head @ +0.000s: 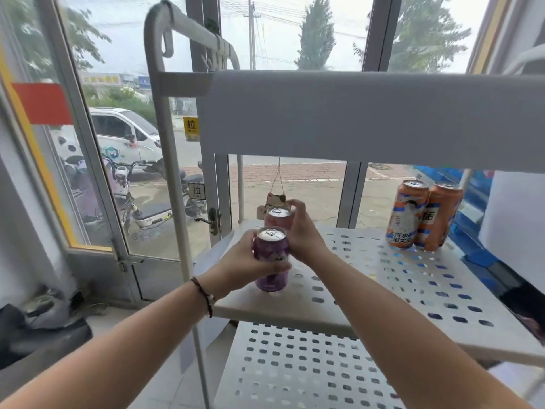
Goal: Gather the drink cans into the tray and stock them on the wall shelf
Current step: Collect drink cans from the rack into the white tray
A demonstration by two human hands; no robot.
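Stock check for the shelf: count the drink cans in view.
4. A purple aluminium can in the left hand, a pink aluminium can in the right hand, two orange aluminium cans at the perforated white shelf's back right. None looks hidden.

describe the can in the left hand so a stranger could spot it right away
Look at the white perforated shelf, middle level, near its left front corner. The purple can stands upright there, gripped by the left hand. It is the only purple one: the pink can just behind it is in the right hand, and two orange cans stand far right.
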